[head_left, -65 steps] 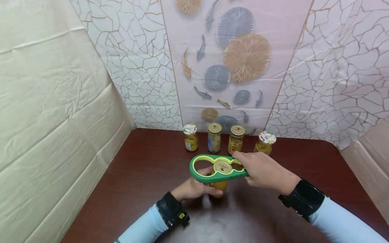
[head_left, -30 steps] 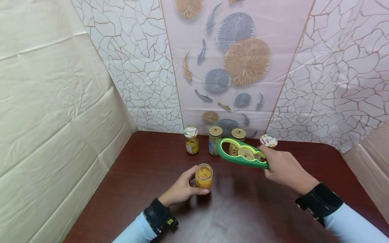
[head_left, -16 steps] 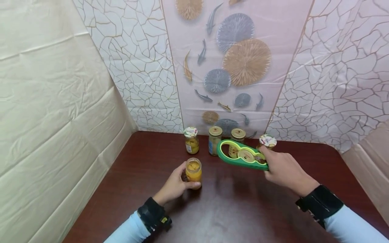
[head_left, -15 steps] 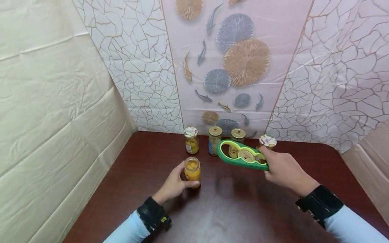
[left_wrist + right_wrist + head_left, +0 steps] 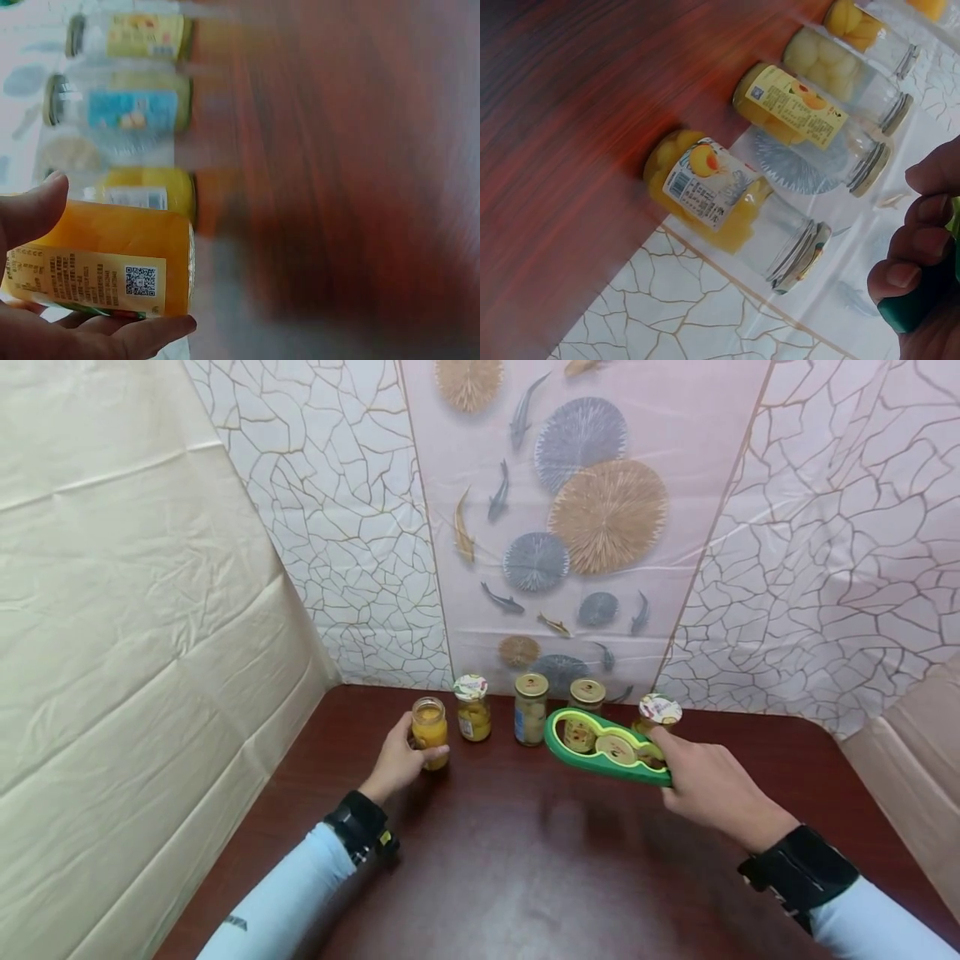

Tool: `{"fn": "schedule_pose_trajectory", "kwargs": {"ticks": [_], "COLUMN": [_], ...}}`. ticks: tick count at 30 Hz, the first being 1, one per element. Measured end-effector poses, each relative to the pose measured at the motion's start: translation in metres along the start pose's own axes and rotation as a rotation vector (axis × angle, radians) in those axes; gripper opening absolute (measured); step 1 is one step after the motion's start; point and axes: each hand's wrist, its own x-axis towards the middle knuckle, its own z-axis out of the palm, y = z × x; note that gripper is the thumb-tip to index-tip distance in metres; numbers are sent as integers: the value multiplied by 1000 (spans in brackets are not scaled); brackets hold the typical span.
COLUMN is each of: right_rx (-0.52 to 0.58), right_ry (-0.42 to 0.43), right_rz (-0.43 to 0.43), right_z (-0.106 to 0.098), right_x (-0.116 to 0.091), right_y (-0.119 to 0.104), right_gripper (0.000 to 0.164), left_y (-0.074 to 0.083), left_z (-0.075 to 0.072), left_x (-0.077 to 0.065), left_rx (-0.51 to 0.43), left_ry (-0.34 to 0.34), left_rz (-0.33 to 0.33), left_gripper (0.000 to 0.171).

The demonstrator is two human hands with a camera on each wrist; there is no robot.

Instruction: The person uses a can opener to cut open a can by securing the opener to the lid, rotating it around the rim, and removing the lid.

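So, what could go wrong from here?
The open glass jar of orange contents, held in the left-hand grip, might spill if tipped. It could also knock the neighbouring white-lidded glass jar of yellow contents. And the round gold lid inside the green, multi-holed jar opener may drop out if jolted.

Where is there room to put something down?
The table is bare between the sleeves and right of the right hand. The back is crowded: four lidded jars in a row, the open jar left of them, the opener held in front.
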Motion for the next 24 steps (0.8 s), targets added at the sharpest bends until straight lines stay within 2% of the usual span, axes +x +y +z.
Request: {"fn": "schedule_pose_trajectory", "kwargs": {"ticks": [5,11,18,24], "right_rx": [-9,6,6,1], "right_ry": [2,-4,-12,-11], "right_rz": [6,-18,-24,-39], "right_z": [1,-1,-3,-2], "right_x": [-3,0,0,2], "right_y": [3,1,-1,-2], "right_gripper": [57,51,51,53], "left_y": [-11,-23,-26,-23], "left_z": [-5,-9,-5,-6], "left_x": [22,38,53,66], "left_rx": [-1,-11,-32,7], "left_ry": [37,84,84,81], "left_rz": [-46,-70,-70,-55], "left_gripper": [55,56,59,61]}}
